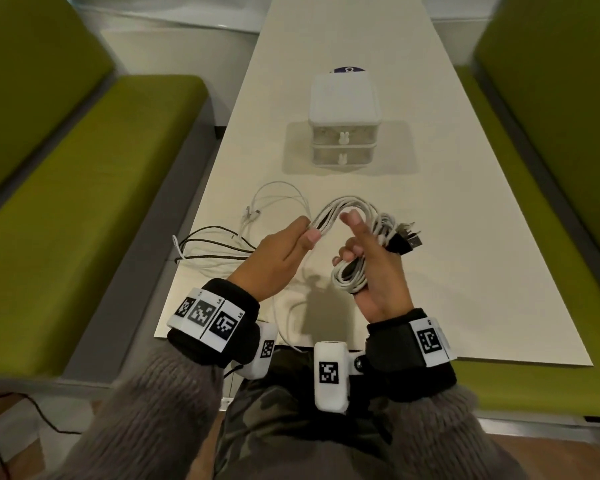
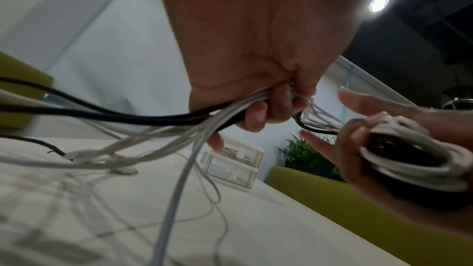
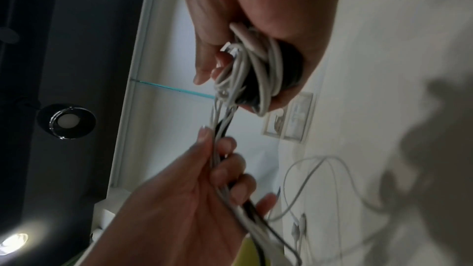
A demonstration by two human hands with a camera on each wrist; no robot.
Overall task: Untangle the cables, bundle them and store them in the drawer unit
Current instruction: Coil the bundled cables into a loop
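A coil of white and black cables (image 1: 355,268) (image 2: 412,155) (image 3: 258,72) is wound in my right hand (image 1: 374,265) (image 3: 256,17), which grips it above the table's near part. USB plugs (image 1: 407,237) stick out to the right of the coil. My left hand (image 1: 281,251) (image 2: 256,64) (image 3: 204,195) pinches the strands (image 1: 329,213) that lead from the coil. Loose white and dark cable lengths (image 1: 219,244) (image 2: 107,149) trail from it over the table's left side. The white two-drawer unit (image 1: 343,123) (image 2: 232,167) (image 3: 289,120) stands further back, both drawers closed.
The cream table (image 1: 465,237) runs away from me between two green benches (image 1: 84,202) (image 1: 551,133). Thin white cables with small connectors (image 1: 257,211) lie left of centre. A dark round item (image 1: 349,69) peeks out behind the drawer unit.
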